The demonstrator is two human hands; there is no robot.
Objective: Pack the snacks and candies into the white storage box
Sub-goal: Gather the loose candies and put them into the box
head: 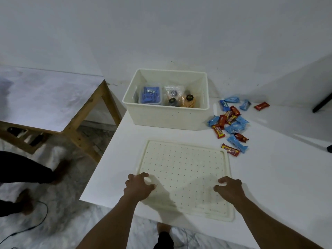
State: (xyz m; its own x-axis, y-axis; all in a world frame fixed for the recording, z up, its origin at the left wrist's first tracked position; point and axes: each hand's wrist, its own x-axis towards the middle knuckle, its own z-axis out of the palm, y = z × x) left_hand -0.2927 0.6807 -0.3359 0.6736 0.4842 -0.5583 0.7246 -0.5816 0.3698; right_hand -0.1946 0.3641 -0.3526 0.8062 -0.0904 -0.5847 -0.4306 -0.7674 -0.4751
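The white storage box [167, 115] stands open at the far side of the white table. Inside it lie a clear tub of blue packets [150, 95], a clear bag [173, 91] and two black-capped jars [189, 100]. Its dotted white lid [185, 169] lies flat on the table in front of me. My left hand [139, 185] rests on the lid's near left part, fingers curled. My right hand [229, 188] rests on the lid's near right edge, fingers curled. Several blue and red candy wrappers [231, 123] lie scattered to the right of the box.
A wooden-legged table [53, 103] stands to the left across a gap of marble floor. Another person's legs and feet [27, 177] are at the far left, with a black cable [36, 225] on the floor. A dark object [321, 103] leans at the far right.
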